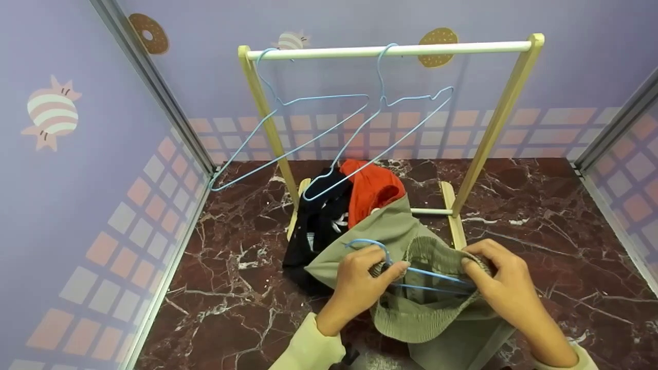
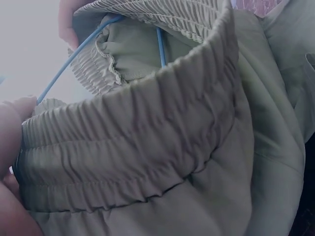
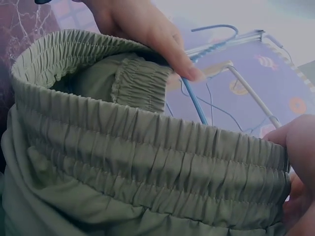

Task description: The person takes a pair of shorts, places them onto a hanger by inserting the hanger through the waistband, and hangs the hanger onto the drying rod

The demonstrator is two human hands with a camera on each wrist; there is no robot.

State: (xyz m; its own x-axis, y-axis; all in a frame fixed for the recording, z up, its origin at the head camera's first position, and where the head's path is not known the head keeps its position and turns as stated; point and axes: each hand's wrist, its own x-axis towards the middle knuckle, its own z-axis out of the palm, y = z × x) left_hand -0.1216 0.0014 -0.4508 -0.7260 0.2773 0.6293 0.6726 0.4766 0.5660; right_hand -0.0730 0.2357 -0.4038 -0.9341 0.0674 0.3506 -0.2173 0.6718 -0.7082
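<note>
Olive-green pants (image 1: 411,321) with a gathered elastic waistband (image 3: 147,147) spread between the two hands; their leg length cannot be made out. A blue wire hanger (image 1: 437,274) lies partly inside the waist opening, its hook rising above the left hand. The left hand (image 1: 362,280) pinches this hanger just below the hook, with waistband fabric beside its fingers. On the opposite side, the right hand (image 1: 506,285) grips the waistband edge between thumb and fingers. The hanger's far end is hidden by the fabric near the right hand.
A wooden rack with a white rail (image 1: 329,53) stands behind, holding two blue hangers (image 1: 324,96) without clothes. Beneath it lie a black garment (image 1: 313,231) and a red garment (image 1: 370,187) on the marbled dark-red surface (image 1: 221,308). Patterned panels (image 1: 51,205) enclose the sides and back.
</note>
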